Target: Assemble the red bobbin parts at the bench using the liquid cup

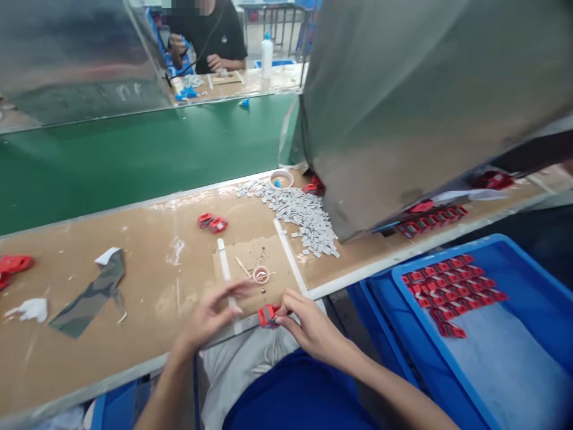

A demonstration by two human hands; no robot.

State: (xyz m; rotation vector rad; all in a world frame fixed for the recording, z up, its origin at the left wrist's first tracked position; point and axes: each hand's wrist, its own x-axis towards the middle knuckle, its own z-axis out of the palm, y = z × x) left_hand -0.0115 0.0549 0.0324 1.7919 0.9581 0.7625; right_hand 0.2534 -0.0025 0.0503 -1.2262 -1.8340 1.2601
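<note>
Leftward on my feed, a camouflage cloth scrap (92,298) lies on the tabletop (147,263). Next comes my left hand (210,313), blurred, its fingers spread and released, near a small round cup (260,282). By the tabletop's front edge, I have a red-and-grey piece (267,316) pinched in the fingers of my right hand (313,322). Farther off spread loose grey tiles (308,218); rightmost, a blue tray (532,292) holds rows of red pieces (452,280).

Small, chunky red part (267,316), grey across middle, in right grip (308,321).
</note>
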